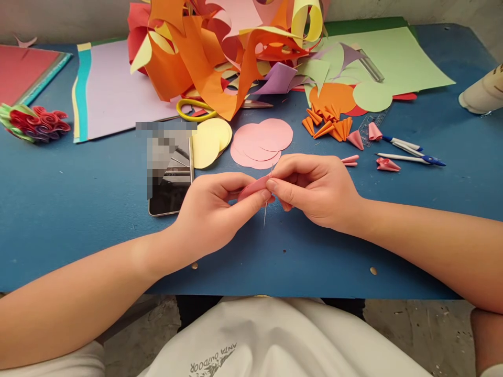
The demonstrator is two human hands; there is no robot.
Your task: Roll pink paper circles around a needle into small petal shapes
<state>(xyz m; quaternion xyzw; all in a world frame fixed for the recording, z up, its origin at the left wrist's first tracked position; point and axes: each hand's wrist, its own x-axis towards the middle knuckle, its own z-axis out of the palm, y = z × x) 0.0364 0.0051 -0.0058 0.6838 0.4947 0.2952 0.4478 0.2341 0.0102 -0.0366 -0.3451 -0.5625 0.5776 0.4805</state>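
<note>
Paper (254,187), pink and curled, is pinched by the left hand (212,209) and the right hand (318,189), with a thin needle (265,215) jutting out between them. Pink circles (261,141) lie just beyond both hands, a phone (165,198) beside the left.

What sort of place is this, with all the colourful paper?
Probably a craft workspace; home or school, I can't tell. Clues: yellow-handled metal scissors, small orange paper cones, and a pink paper piece between the person's left hand and right hand.
</note>
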